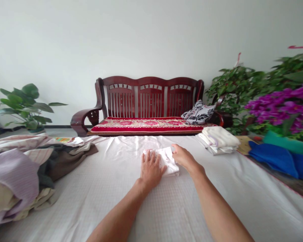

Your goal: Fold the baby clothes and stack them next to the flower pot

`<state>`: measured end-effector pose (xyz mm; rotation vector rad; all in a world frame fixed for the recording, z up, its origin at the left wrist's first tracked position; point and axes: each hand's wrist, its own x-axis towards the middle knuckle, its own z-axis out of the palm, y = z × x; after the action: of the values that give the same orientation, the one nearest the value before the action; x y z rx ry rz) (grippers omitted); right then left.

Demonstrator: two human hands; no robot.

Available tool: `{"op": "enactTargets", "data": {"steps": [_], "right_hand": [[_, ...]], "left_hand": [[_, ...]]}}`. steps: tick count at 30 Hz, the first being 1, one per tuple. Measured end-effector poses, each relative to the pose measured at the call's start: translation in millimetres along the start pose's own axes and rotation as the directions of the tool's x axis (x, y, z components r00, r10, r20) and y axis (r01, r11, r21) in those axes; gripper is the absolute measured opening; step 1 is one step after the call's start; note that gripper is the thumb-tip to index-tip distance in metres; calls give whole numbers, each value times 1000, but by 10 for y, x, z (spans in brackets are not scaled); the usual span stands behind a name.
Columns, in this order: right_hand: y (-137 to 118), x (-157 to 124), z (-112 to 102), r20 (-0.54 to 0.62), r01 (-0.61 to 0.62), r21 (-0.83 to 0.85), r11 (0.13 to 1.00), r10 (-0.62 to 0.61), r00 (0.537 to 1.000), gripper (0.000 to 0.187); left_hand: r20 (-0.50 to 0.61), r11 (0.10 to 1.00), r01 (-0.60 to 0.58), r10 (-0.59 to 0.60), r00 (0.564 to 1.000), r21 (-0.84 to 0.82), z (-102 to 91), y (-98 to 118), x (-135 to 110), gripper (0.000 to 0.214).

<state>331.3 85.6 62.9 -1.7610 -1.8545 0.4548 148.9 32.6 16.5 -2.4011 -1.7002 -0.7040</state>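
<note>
A small folded white cloth with a faint pink print (167,160) lies on the white sheet (131,198) in front of me. My left hand (150,169) rests flat on the cloth's left part, fingers stretched out. My right hand (183,157) is at the cloth's right edge, its fingers curled down onto the fabric in a grip.
A heap of unfolded clothes (17,174) lies at the left. A stack of folded pale garments (218,139) sits at the right, with blue cloth (277,159) beyond it. A dark red wooden bench (146,107) with a patterned pillow (198,113) stands behind, with plants on both sides.
</note>
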Motion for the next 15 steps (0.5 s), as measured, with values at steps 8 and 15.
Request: {"op": "enactTargets", "data": {"steps": [8, 15], "right_hand": [[-190, -115, 368, 12, 207, -322, 924, -215, 977, 55], [54, -112, 555, -6, 145, -384, 912, -160, 987, 58]], "left_hand": [[31, 994, 36, -33, 999, -107, -15, 12, -26, 47], [-49, 793, 334, -414, 909, -510, 68, -225, 67, 57]]}}
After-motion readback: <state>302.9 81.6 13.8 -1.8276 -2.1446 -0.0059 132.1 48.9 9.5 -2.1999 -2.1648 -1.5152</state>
